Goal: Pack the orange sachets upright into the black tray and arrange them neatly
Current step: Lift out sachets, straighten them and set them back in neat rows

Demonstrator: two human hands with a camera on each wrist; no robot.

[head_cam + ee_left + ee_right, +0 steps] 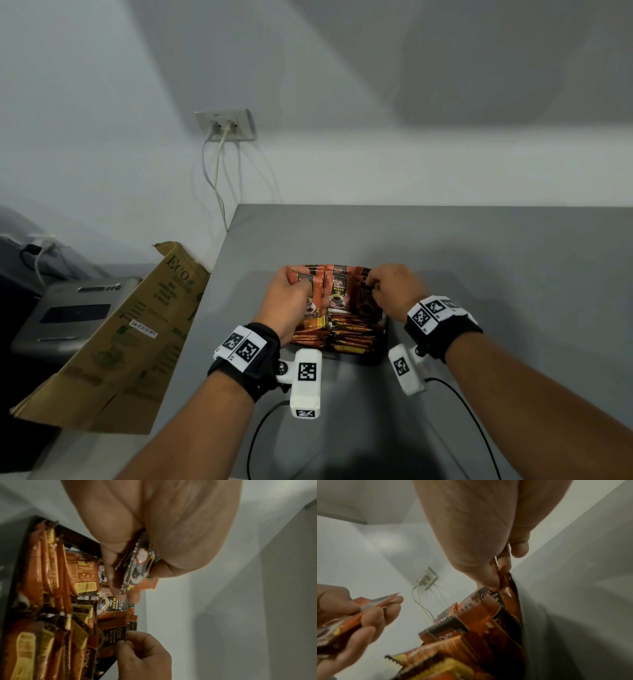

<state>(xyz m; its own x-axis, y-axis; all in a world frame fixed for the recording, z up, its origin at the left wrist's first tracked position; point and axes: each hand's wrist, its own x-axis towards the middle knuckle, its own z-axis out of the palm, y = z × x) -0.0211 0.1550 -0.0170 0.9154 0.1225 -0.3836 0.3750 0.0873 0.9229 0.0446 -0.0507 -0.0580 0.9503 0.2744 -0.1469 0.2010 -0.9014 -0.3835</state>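
Left hand (pixel 287 297) fingers curled in a pinch, right hand (pixel 394 291) likewise, forearms converging

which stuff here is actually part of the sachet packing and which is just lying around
Part of the job:
- orange sachets
- black tray
- left hand, gripping a few sachets
- right hand, pinching a sachet top

Just lying about:
- cardboard box
- wall socket with cables
- grey device
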